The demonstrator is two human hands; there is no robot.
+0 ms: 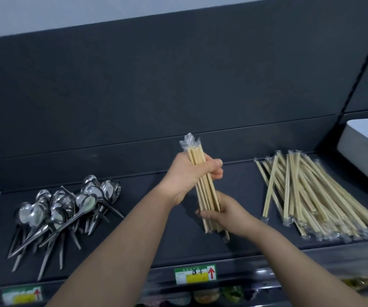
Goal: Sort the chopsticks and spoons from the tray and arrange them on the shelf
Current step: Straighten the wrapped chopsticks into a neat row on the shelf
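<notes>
Risks: the bundle of wrapped chopsticks [206,191] is held off the shelf [185,247], and the plastic sleeves look slick. If either grip eases, a pair or two could slide out the near end & drop past the shelf's front edge, by the label [195,274]. The near ends already look uneven, w/ one stick poking lower than the rest, so that's prob. the first to go. Setting the bundle down short of the chopstick pile [311,196] on the right would leave a stray heap mid-shelf. Swinging left could knock the spoons [63,211], which lie loosely stacked.

Grip: both hands are clenched round the bundle. The left hand [187,176] wraps the far part, w/ the crinkled sleeve tips sticking out beyond it. The right hand [225,216] clasps the near part, fingers curled under, w/ the stick ends poking out toward the viewer. The bundle runs near-to-far, roughly mid-shelf, between spoons & pile. The white tray [364,151] sits far right.
</notes>
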